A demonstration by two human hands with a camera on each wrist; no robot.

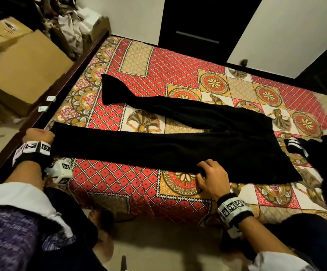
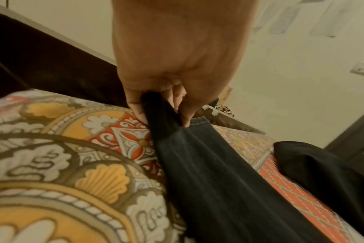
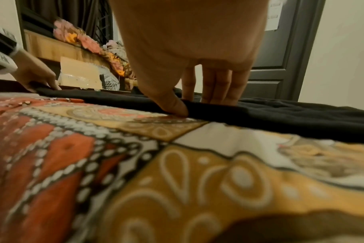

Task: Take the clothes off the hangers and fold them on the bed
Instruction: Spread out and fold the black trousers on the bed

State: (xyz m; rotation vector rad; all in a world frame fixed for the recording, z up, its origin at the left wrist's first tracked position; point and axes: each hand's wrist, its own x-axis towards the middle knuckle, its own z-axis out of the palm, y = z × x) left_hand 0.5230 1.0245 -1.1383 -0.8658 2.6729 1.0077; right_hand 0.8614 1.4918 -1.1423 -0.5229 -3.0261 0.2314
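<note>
While the black trousers (image 1: 178,145) lie spread across the patterned bedspread (image 1: 158,71) in the middle of the head view, I see both hands on the nearer leg. One leg runs along the lower middle of the frame toward the left edge; the other angles away toward the upper middle, ending in a flared hem. The waist end sits at the right of the frame.

My left hand (image 1: 39,134), at the left edge of the head view, grips the cuff of the nearer leg: in the left wrist view the fingers (image 2: 135,105) and thumb are curled round a bunched bit of the dark cloth, with the stitched hem showing just beside the thumb. The cloth runs taut from that grip toward the lower right of that view.

My right hand (image 1: 212,178), low and right of centre in the head view, holds the near edge of the same leg partway along. In the right wrist view the thumb (image 3: 175,105) presses at the cloth's edge on the bedspread while the fingers (image 3: 216,85) reach over on top, so the edge is pinched between them.

At the right edge of the head view lies another dark garment (image 1: 299,146) with white stripes, close by the waist. Cardboard boxes (image 1: 22,61) stand in the upper left, beyond the dark wooden bed frame (image 1: 65,79).
</note>
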